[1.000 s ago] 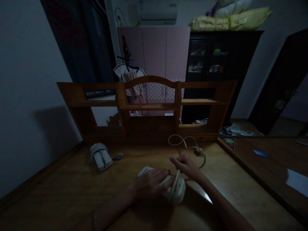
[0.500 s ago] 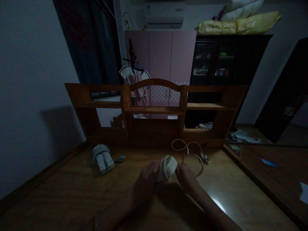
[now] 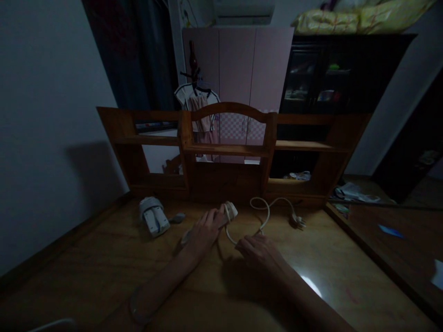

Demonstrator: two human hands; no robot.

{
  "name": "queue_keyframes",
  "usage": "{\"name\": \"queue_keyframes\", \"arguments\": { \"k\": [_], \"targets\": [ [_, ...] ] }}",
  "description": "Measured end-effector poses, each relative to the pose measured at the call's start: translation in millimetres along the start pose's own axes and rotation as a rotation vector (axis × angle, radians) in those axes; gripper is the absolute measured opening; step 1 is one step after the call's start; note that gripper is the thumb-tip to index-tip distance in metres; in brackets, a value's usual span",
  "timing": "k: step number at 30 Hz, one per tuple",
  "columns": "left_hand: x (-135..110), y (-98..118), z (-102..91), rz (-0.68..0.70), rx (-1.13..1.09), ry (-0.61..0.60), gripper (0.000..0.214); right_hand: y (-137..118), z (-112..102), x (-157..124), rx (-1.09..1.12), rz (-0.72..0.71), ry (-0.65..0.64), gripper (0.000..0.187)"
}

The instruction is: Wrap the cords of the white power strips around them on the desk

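Note:
My left hand (image 3: 205, 230) is wrapped around a white power strip (image 3: 231, 210), whose far end sticks out past the fingers with some cord looped around it. From that end the white cord (image 3: 266, 216) runs to my right hand (image 3: 258, 249), which pinches it low over the desk. Beyond the right hand the cord curves across the wood to its plug (image 3: 298, 222), lying at the right. Another white power strip (image 3: 155, 220), its grey-white cord wound around one end, rests to the left, its plug (image 3: 177, 218) beside it.
A wooden shelf unit (image 3: 228, 148) stands along the back of the desk (image 3: 104, 272). The wall (image 3: 51, 138) borders the left side. At the right, past a raised wooden edge (image 3: 367, 258), a lower surface holds a blue packet (image 3: 390, 230) and papers.
My left hand has tilted the power strip and shifted it left and away from me. My right hand has parted from it, drawing out a length of cord. The view has tipped down slightly.

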State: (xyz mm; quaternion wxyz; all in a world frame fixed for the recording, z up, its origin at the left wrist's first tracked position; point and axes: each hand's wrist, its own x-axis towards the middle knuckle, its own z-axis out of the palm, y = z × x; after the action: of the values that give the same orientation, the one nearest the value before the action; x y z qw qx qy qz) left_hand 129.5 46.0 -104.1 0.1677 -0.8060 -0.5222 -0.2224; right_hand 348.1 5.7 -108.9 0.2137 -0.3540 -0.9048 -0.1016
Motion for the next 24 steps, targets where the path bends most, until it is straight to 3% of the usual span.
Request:
{"name": "queue_keyframes", "arguments": {
  "k": [5,9,18,21,24],
  "targets": [
    [-2,7,3.0,0.072,0.014,-0.016,0.063,12,-8,-4,0.067,0.038,0.096,0.013],
    [-1,10,4.7,0.092,0.009,-0.034,0.068,16,-20,-6,0.102,0.054,0.097,0.016],
    [-9,27,8.3,0.247,0.04,-0.112,0.061,14,-27,-4,0.222,0.023,0.17,0.01],
    [-10,29,10.5,0.365,0.019,-0.108,0.049,24,-30,-4,0.307,0.047,0.19,0.018],
    [-11,29,8.9,0.441,-0.023,-0.064,0.045,35,-34,-7,0.456,0.16,0.215,0.035]
  ]
}}
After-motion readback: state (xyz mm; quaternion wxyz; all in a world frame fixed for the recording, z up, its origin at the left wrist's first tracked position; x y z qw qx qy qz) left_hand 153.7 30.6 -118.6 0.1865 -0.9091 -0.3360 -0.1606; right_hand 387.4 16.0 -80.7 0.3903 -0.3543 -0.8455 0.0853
